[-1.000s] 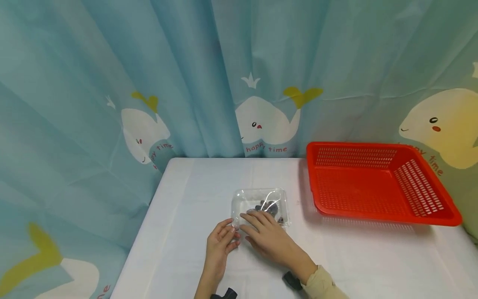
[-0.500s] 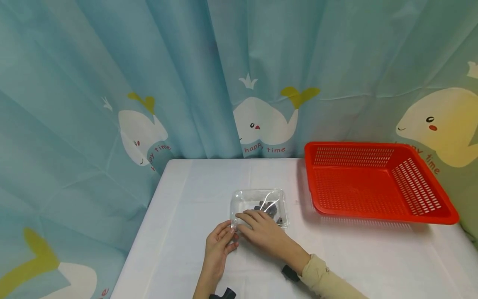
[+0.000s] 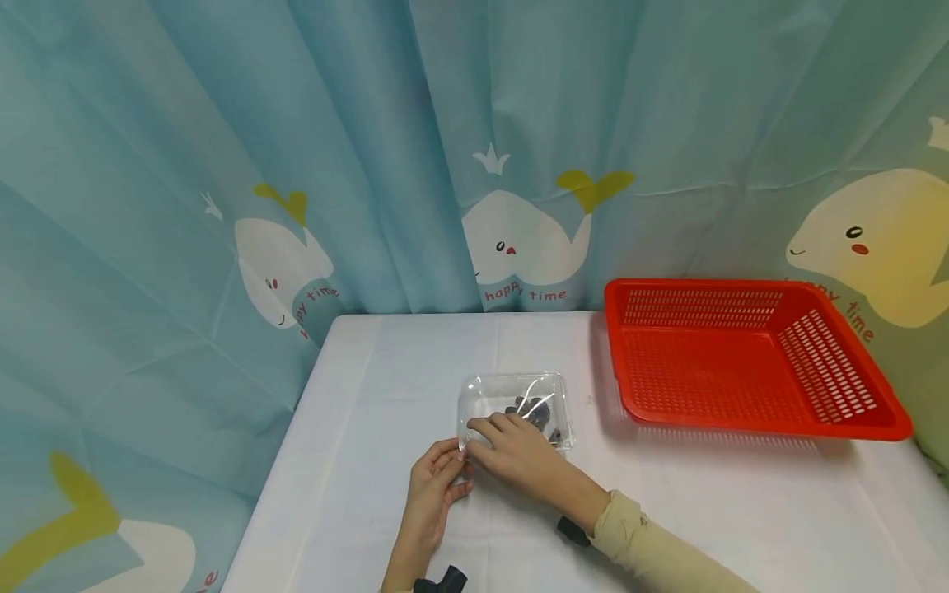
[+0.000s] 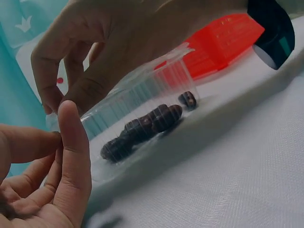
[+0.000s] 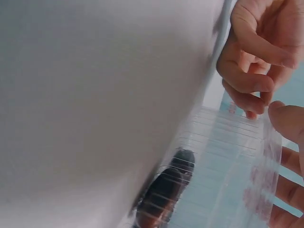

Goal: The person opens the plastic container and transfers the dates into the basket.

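A clear plastic box point(image 3: 483, 395) with its lid down sits on the table, holding several dark brown oval pieces point(image 4: 142, 128). My left hand point(image 3: 434, 490) pinches the box's near left corner between thumb and forefinger. Across the lid lies my right hand point(image 3: 522, 463), its fingers bent over the top and its thumb at the edge beside the left fingertips. In the right wrist view, that thumb point(image 5: 287, 121) presses the rim while the other fingers sit behind the clear plastic. The right hand hides the box's near middle part from the head view.
A red plastic basket point(image 3: 704, 371) stands at the back right of the white-covered table point(image 3: 385, 395). Behind the table hangs a blue curtain point(image 3: 356, 148) with whale prints. Each wrist wears a black strap mount.
My right hand has shifted slightly left along the lid, and its fingers have bent more toward the corner. The left hand keeps its place at the corner.
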Motion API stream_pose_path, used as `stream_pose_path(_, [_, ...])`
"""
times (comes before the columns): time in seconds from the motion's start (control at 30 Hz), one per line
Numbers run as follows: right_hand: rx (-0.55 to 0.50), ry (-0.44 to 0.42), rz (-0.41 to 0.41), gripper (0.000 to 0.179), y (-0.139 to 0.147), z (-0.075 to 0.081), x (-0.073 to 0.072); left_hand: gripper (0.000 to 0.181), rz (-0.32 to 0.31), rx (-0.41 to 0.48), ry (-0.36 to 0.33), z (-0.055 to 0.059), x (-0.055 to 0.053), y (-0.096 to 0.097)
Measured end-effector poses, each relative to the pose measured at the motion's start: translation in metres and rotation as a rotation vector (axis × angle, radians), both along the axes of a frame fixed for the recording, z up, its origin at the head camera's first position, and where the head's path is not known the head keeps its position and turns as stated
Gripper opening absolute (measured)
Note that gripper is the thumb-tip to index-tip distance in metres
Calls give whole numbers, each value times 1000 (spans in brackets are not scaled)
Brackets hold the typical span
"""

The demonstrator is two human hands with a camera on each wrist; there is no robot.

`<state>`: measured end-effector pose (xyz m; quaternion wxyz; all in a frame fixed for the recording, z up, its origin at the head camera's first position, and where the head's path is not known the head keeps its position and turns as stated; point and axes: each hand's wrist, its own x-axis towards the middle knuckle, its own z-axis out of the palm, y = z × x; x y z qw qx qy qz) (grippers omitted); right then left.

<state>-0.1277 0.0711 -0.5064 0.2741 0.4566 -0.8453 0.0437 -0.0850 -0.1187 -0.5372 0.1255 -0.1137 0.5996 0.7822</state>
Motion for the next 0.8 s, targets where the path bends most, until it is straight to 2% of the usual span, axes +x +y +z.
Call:
stream_pose_path(0.23, [5, -2, -10, 14, -1, 0, -1, 39, -3, -2, -8, 1, 0, 0])
stream_pose_path(0.43, [15, 36, -11, 15, -2, 1, 0, 51, 0, 0, 34, 3, -2, 0])
stream_pose_path(0.7, [-23, 111, -21, 20, -7, -4, 3, 57, 36, 81, 72, 5, -1, 1])
stream_pose_path(0.8, [-34, 129, -19, 21, -9, -4, 3, 57, 50, 114, 67, 4, -1, 3])
